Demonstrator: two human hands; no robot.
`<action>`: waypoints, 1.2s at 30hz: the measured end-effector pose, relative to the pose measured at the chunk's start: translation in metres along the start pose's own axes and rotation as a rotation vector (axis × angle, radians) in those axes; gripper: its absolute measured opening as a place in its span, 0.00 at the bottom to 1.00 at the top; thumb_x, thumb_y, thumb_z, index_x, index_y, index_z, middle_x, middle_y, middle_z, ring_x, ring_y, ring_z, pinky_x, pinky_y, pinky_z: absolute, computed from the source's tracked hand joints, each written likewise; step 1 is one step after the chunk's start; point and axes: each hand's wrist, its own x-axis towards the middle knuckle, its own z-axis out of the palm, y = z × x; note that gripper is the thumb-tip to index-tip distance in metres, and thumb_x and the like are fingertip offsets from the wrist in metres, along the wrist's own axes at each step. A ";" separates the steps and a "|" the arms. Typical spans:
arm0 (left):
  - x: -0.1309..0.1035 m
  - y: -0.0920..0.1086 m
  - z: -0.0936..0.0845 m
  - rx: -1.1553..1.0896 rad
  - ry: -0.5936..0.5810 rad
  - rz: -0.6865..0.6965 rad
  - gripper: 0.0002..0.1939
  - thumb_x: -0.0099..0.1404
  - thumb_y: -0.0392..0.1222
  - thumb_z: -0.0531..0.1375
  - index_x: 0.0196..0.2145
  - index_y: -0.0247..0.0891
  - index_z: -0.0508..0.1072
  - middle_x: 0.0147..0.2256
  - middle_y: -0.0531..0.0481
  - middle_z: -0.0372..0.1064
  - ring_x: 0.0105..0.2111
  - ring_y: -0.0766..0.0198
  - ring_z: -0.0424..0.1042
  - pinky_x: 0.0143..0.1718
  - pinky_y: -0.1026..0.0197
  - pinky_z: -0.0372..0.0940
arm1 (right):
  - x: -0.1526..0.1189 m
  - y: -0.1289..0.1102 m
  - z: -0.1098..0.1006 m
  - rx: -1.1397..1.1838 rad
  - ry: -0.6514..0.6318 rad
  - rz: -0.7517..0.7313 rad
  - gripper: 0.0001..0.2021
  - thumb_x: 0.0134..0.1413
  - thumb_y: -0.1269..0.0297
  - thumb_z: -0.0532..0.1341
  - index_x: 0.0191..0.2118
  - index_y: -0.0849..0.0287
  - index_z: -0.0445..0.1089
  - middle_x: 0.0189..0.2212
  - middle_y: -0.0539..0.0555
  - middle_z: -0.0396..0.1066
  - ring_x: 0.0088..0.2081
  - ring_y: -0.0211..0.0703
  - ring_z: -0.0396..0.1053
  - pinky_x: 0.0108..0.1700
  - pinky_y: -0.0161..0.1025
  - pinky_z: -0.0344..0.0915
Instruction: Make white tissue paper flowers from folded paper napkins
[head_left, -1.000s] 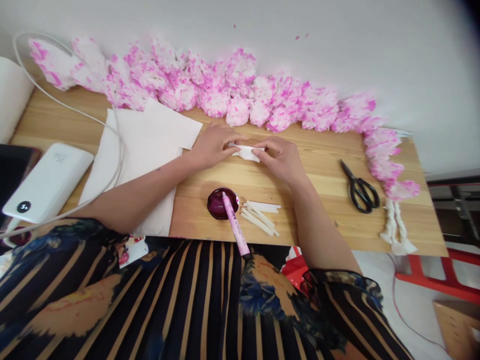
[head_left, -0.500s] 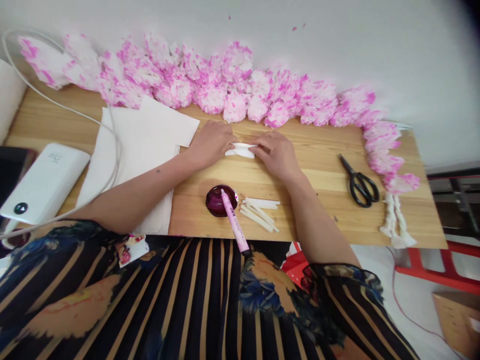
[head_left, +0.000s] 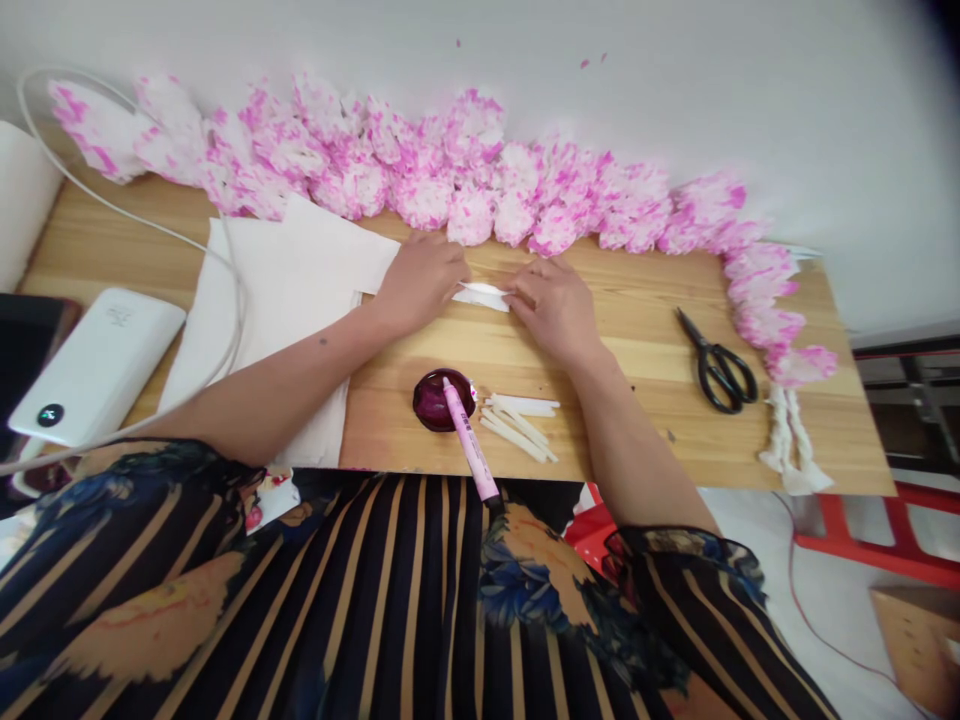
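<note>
A narrow folded strip of white tissue paper [head_left: 484,295] stretches between my two hands on the wooden table. My left hand [head_left: 421,283] is closed on its left end, fingertips pressed down. Its right end is pinched between the thumb and fingers of my right hand [head_left: 553,308]. Under my left forearm lies a stack of white tissue sheets [head_left: 281,255]. Nearer my body, a pink marker [head_left: 469,438] leans across a small dark dish [head_left: 431,402] of purple-red colour. Several thin white sticks [head_left: 521,428] lie beside the dish.
Pink-and-white paper flowers [head_left: 472,170] line the back edge against the wall and curve down the right side. Black scissors [head_left: 716,365] lie at right. On the left are a white power bank [head_left: 97,365], its cable [head_left: 142,220] and a paper roll [head_left: 26,205].
The tissue strip looks narrower and more folded over between my hands. Both hands keep their grip in nearly the same place; the view has shifted slightly.
</note>
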 end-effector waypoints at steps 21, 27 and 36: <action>-0.007 0.005 -0.013 0.045 -0.005 0.112 0.15 0.72 0.38 0.54 0.30 0.39 0.77 0.33 0.45 0.75 0.45 0.51 0.69 0.52 0.43 0.58 | -0.004 -0.018 -0.011 -0.101 -0.061 -0.004 0.13 0.66 0.67 0.58 0.36 0.53 0.81 0.38 0.56 0.79 0.41 0.52 0.67 0.46 0.49 0.58; -0.005 0.007 -0.016 0.071 -0.055 0.087 0.18 0.73 0.41 0.52 0.30 0.38 0.77 0.36 0.42 0.77 0.46 0.49 0.69 0.51 0.43 0.58 | -0.004 -0.016 -0.009 -0.086 -0.057 0.007 0.12 0.66 0.65 0.58 0.38 0.53 0.81 0.40 0.57 0.80 0.41 0.52 0.68 0.46 0.49 0.58; -0.007 0.003 -0.012 0.036 -0.015 0.096 0.13 0.69 0.39 0.55 0.32 0.37 0.78 0.35 0.43 0.77 0.44 0.50 0.71 0.52 0.44 0.59 | -0.004 -0.016 -0.010 -0.081 -0.071 0.003 0.12 0.64 0.67 0.57 0.42 0.54 0.80 0.42 0.59 0.79 0.43 0.55 0.70 0.47 0.50 0.60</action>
